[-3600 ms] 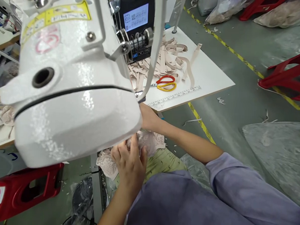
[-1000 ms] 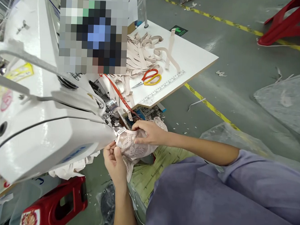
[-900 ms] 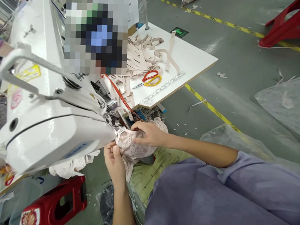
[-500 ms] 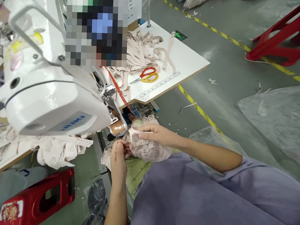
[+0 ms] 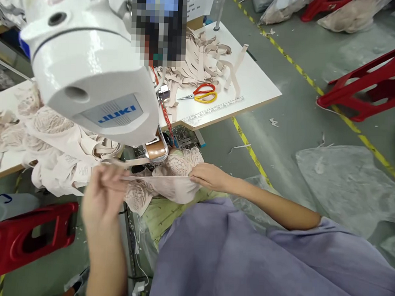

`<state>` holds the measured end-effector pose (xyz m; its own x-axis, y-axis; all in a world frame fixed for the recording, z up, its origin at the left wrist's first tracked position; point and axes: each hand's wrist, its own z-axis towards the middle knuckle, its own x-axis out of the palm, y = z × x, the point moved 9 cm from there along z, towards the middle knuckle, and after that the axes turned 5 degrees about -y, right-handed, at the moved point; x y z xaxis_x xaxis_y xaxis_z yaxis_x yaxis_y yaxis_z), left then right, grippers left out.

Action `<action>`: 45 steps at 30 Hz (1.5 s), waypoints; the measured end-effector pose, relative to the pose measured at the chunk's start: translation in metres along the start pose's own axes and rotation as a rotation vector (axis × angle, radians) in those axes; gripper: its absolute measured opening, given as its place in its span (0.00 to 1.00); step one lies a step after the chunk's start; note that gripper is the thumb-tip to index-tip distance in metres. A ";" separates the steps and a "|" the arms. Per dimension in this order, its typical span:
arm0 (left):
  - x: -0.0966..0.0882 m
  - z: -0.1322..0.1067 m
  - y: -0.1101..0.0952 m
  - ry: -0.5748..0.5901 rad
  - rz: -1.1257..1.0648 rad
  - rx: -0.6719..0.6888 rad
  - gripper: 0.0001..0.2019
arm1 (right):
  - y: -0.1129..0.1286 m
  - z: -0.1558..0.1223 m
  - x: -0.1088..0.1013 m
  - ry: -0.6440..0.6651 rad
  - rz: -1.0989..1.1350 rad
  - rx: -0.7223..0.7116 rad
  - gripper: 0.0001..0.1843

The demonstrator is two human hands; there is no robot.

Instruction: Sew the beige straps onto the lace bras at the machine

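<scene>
A pale pink lace bra (image 5: 179, 189) lies over my lap, just below the sewing machine's rounded arm end (image 5: 155, 150). Its upper edge stretches nearly straight between my two hands. My right hand (image 5: 212, 177) pinches that edge at the right, fingers pressed together. Out to the left, my left hand (image 5: 107, 190) is curled on the edge's other end, its fingers slightly blurred. A pale strip (image 5: 137, 162) passes from near the machine toward my left hand; whether the fingers hold it too, I cannot tell. Lace cups bunch beneath and behind the taut edge.
The white JUKI machine head (image 5: 99, 84) overhangs the left side. Red-and-yellow scissors (image 5: 204, 94) and beige straps (image 5: 200, 61) lie on the white table (image 5: 264, 92). More garments (image 5: 55, 130) are heaped at left. Red stools (image 5: 364, 84) stand on the floor.
My left hand has moved left, away from the right hand, drawing the bra's edge out straight. My right hand still grips the bra. The view has shifted, with the machine head appearing farther right.
</scene>
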<state>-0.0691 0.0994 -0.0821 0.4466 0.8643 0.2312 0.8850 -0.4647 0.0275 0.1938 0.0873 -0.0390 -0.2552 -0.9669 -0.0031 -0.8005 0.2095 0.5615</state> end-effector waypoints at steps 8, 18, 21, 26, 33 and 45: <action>-0.112 -0.007 -0.107 -0.333 -0.023 0.313 0.21 | -0.018 -0.028 -0.004 0.044 0.321 0.158 0.20; -0.160 0.002 -0.038 -0.425 0.082 0.189 0.17 | -0.051 -0.038 -0.011 -0.705 0.409 0.534 0.19; -0.103 -0.003 0.042 -0.197 0.281 -0.069 0.12 | -0.023 -0.008 -0.002 -0.565 0.329 0.407 0.12; -0.050 -0.022 0.111 -0.066 0.479 -0.137 0.14 | 0.024 0.036 0.013 -0.153 0.425 0.253 0.16; -0.015 -0.029 0.105 0.117 0.940 -0.019 0.15 | 0.051 0.051 -0.007 -0.037 0.426 0.158 0.18; -0.042 -0.037 0.173 0.072 0.480 -0.264 0.13 | -0.022 0.044 0.005 -0.448 0.592 0.532 0.16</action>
<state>0.0603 -0.0238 -0.0513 0.7736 0.5322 0.3438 0.5170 -0.8439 0.1432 0.1859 0.0848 -0.0878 -0.8016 -0.5560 -0.2196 -0.5876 0.8004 0.1183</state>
